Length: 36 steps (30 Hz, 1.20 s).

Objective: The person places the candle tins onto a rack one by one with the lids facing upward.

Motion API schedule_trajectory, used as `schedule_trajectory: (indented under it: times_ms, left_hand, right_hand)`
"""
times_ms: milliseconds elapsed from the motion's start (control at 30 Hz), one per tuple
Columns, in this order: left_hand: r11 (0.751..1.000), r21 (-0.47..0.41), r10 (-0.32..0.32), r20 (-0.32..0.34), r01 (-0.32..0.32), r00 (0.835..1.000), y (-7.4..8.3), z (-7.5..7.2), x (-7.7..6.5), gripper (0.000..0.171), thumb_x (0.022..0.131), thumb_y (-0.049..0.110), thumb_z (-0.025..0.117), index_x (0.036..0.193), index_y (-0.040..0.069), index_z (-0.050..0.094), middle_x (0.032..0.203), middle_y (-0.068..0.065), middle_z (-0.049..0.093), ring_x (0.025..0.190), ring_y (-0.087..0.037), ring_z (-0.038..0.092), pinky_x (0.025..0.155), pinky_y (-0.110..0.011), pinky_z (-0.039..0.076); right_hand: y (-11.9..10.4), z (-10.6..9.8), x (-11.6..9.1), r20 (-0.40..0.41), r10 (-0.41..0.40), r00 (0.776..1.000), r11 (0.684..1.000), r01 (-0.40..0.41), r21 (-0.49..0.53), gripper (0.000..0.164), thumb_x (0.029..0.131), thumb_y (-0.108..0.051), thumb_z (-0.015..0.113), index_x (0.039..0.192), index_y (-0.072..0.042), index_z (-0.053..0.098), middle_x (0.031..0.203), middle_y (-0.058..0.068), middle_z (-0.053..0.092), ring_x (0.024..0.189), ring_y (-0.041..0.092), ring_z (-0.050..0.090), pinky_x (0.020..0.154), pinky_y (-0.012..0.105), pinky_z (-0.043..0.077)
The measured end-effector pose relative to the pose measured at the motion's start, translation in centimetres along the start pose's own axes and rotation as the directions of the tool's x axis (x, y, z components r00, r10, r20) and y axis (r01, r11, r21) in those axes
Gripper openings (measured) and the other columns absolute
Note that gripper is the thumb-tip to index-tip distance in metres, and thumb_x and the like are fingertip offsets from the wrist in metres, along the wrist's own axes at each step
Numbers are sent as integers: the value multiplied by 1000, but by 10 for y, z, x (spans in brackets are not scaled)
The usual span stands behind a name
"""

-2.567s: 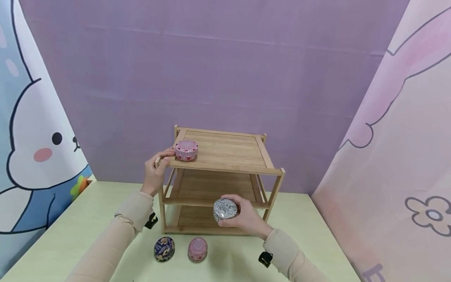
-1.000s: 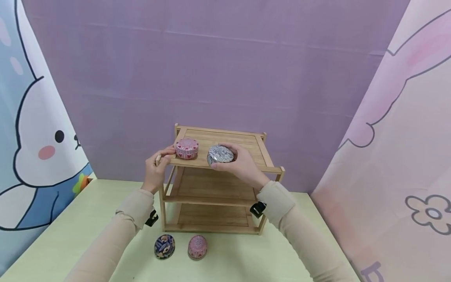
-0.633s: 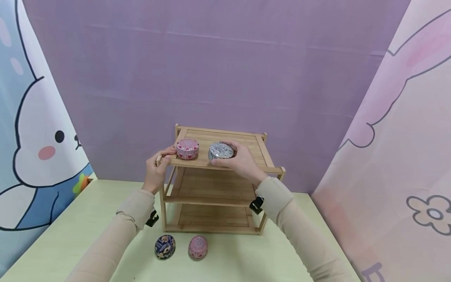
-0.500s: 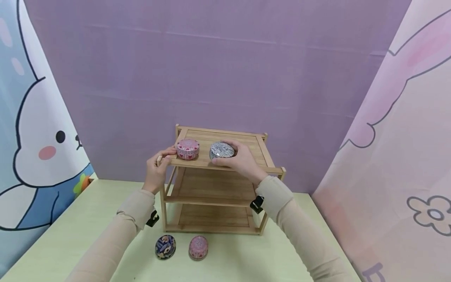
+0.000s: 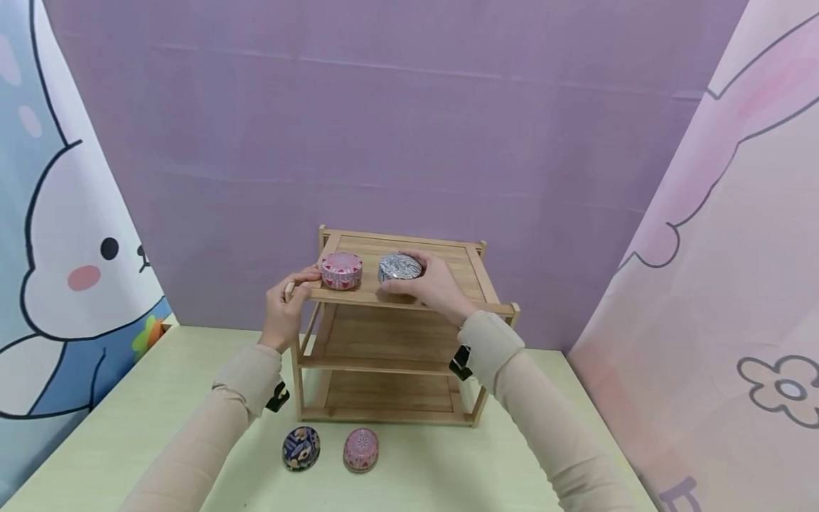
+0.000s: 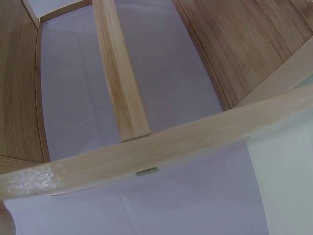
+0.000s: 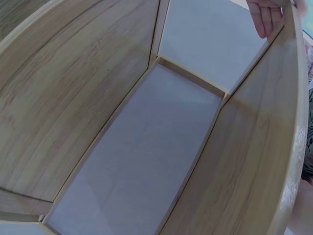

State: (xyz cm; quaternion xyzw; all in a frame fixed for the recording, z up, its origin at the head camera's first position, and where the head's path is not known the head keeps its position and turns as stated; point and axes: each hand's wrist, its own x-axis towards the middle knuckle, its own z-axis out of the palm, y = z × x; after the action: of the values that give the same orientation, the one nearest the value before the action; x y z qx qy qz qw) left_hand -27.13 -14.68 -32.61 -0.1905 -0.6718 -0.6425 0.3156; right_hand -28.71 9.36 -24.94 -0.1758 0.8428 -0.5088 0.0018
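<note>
My right hand (image 5: 435,286) holds a round black-and-white patterned tin (image 5: 398,266) between thumb and fingers, low over the front of the top board (image 5: 441,267) of a small wooden shelf. To its left on that board sits a pink tin (image 5: 342,271) with red hearts round its side. My left hand (image 5: 284,307) grips the shelf's front left corner, its fingertips close beside the pink tin. In the right wrist view the left hand's fingers (image 7: 264,19) reach down past the shelf's edge, and the patterned tin (image 7: 309,142) shows partly at the right border.
In front of the shelf, a dark blue patterned tin (image 5: 301,449) and a second pink tin (image 5: 361,450) lie on the pale green table (image 5: 160,398). Two lower boards, a middle board (image 5: 384,338) and a bottom board (image 5: 390,391), span the frame. A purple backdrop (image 5: 409,128) stands behind.
My right hand has raised the black-and-white tin from before the middle board to the top board, then moved it slightly back and levelled it. The left hand stays at the corner.
</note>
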Motion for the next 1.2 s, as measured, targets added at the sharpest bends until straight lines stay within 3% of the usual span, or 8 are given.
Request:
schedule_trajectory:
  times_ms: [200,467,900,1033,1200]
  left_hand:
    - [1000,-14,-25,3,25,1000,-13,-2,2,22,89,-3,45,102,-11,61,105,10,63,124,-30,46,107,-20,35]
    - [1000,-19,2,3,-2,1000,-28,-2,4,22,90,3,48,103,-7,63,110,-5,64,123,-23,48,108,-23,34]
    - [999,-38,11,5,-10,1000,-29,0,3,23,90,3,47,102,-9,62,105,9,63,123,-25,48,108,-24,34]
    - [999,-39,5,4,-5,1000,-20,3,1,22,89,0,47,102,-10,61,109,-4,64,123,-27,48,107,-22,35]
    - [999,-30,10,1,-10,1000,-24,2,3,23,89,2,47,103,-10,61,108,-1,64,122,-24,49,106,-21,36]
  right_hand:
    - [0,4,5,6,6,1000,1000,-6,-4,73,69,-35,79,133,-22,46,124,0,52,111,18,53,95,37,47]
    - [-1,10,8,-1,15,1000,999,-15,-39,74,69,-32,79,134,-19,46,128,1,50,113,19,51,99,38,44]
    - [-1,16,11,-7,20,1000,998,-21,-68,71,68,-29,80,130,-20,48,127,1,50,113,19,51,99,37,44]
    - [1,16,11,-4,30,1000,998,-30,-60,70,68,-29,80,130,-21,47,126,1,51,112,19,51,97,37,45]
    - [1,16,13,-3,37,999,998,-38,-59,71,69,-30,80,131,-21,46,126,1,51,111,19,52,96,36,46]
